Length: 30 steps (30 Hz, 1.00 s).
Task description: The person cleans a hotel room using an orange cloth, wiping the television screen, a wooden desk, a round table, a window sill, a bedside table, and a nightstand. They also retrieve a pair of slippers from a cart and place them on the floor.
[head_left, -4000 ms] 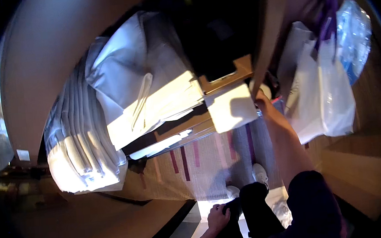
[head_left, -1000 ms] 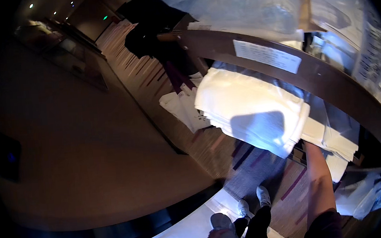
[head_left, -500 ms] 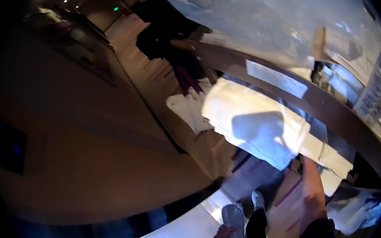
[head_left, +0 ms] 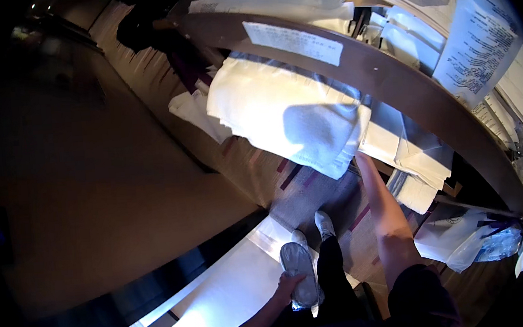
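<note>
My right hand [head_left: 365, 166] reaches up and forward under the lower right corner of a thick folded white towel [head_left: 282, 109]. Its fingers are hidden behind the cloth, and the towel hangs out in front of a curved brown cart rail [head_left: 390, 82]. Low by my legs, my left hand [head_left: 288, 286] grips a pale grey oval slipper [head_left: 297, 265], held toe-up beside my white shoes [head_left: 323, 223]. More folded white linen [head_left: 411, 158] lies on the shelf just right of my right hand.
Printed paper sheets [head_left: 479, 36] hang at the upper right, with a white label [head_left: 293, 41] on the rail. Plastic bags [head_left: 470, 242] sit low on the right. A person in dark clothes [head_left: 159, 33] stands far down the carpeted corridor. A dark wall fills the left.
The view has swung from a cart of bagged linen to the towel shelf. Over the last second the towel and my right arm have come closer and lower; my left hand keeps the slipper.
</note>
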Motion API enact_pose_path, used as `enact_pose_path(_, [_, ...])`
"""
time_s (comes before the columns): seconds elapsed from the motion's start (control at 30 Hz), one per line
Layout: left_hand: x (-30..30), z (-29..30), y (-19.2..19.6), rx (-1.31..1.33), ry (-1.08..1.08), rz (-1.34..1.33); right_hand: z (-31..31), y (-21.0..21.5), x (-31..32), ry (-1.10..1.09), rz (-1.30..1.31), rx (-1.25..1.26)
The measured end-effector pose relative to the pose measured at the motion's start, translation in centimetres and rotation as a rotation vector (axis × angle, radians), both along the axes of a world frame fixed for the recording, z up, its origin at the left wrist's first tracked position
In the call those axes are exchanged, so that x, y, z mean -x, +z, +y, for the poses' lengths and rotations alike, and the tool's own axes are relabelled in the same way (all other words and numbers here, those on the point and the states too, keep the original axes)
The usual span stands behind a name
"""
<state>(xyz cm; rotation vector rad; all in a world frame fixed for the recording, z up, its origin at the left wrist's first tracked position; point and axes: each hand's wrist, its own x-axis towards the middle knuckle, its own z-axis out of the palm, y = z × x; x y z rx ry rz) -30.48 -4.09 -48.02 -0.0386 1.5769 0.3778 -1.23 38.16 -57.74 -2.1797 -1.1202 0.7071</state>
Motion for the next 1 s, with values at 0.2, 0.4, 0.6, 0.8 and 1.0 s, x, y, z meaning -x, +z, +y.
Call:
enact_pose_path(0.2, [-0.6,-0.9,-0.1,-0.005,0.064,-0.058,-0.5,0.5,0.1,-0.079,0.144,-0.067])
enact_pose_path(0.4, [-2.6,1.9,3.3,-0.023,0.022,0.078,-4.6,-0.3,-1.0,-0.250,0.727,-0.373])
enact_pose_path(0.6, [1.1,-2.0,7.6,-0.031,0.551,-0.134,-27.6,15.1,13.8,0.240,0.794,0.071])
enact_pose_path(0.8, [2.4,-7.0,5.1,0.106,0.356,0.501,-32.0,18.8,16.1,1.230,0.483,0.545])
enact_pose_path(1.0, [3.8,-16.1,12.3,-0.162,0.887,0.580,-32.5,28.2,22.1,1.950,0.433,0.309])
